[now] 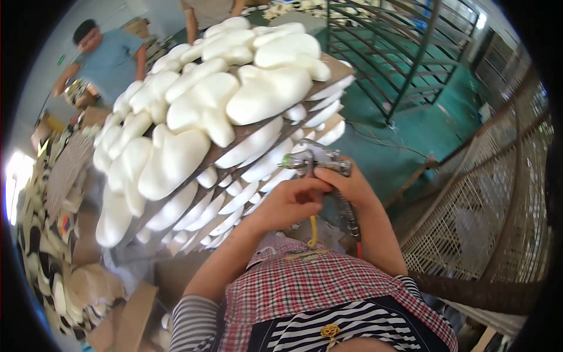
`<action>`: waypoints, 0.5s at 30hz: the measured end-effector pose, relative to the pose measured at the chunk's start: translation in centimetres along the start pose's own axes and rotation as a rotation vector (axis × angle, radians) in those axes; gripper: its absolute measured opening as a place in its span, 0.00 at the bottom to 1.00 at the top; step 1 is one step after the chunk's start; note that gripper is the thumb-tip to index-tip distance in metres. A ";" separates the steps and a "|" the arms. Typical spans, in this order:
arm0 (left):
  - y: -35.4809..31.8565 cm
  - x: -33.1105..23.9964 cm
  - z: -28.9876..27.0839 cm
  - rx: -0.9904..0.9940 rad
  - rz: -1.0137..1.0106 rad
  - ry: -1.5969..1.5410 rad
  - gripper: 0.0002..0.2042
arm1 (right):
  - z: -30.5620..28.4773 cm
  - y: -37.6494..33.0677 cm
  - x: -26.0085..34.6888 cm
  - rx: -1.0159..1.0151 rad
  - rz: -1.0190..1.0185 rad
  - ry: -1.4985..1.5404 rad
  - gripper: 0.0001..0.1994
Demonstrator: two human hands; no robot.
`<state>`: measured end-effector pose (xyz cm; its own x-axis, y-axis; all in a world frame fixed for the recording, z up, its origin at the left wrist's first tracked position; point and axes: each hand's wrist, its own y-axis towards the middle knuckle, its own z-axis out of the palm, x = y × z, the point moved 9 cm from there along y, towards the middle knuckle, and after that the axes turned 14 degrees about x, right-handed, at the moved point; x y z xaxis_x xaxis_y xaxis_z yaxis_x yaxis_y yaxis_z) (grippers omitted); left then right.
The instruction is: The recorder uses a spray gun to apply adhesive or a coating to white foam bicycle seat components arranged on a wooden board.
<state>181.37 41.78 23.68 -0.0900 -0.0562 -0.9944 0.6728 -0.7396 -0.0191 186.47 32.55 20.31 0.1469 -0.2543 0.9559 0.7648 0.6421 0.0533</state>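
Observation:
In front of my chest, my right hand (349, 180) is wrapped round a metal spray gun (314, 159), whose greenish nozzle end points left. A dark hose (350, 220) with a red section hangs down from the gun's grip. My left hand (295, 201) is closed just below the gun, its fingertips meeting the right hand near the handle; what they pinch is hidden. A yellow tube (312, 230) hangs beneath my left hand. Just beyond and to the left stands a layered stack of smooth white lobed pieces (202, 105) lying on dark boards.
At the back right is a dark metal rack (404, 56) on the green floor (375, 146). A rusty-framed wire mesh structure (481, 217) stands on the right. Black and white pieces (44, 258) and cardboard (126, 317) lie left. A person in blue (114, 64) stands far left, another person (210, 13) behind the stack.

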 end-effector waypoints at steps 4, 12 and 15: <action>-1.0 -2.8 0.2 -0.058 0.041 0.555 0.16 | -0.2 0.0 -0.1 -0.022 0.020 -0.133 0.18; -6.6 -8.8 -4.4 -0.205 0.628 -0.068 0.13 | -6.3 -0.3 -6.8 -0.152 0.331 -0.367 0.23; -10.6 -2.9 -10.9 -0.704 0.264 0.239 0.11 | -10.9 -2.1 -9.0 -0.302 0.314 -0.349 0.21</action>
<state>182.51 57.04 25.63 0.2440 0.0336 -0.9692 0.9639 -0.1184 0.2386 190.42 25.61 8.39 0.2196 0.2039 0.9541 0.8712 0.3991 -0.2858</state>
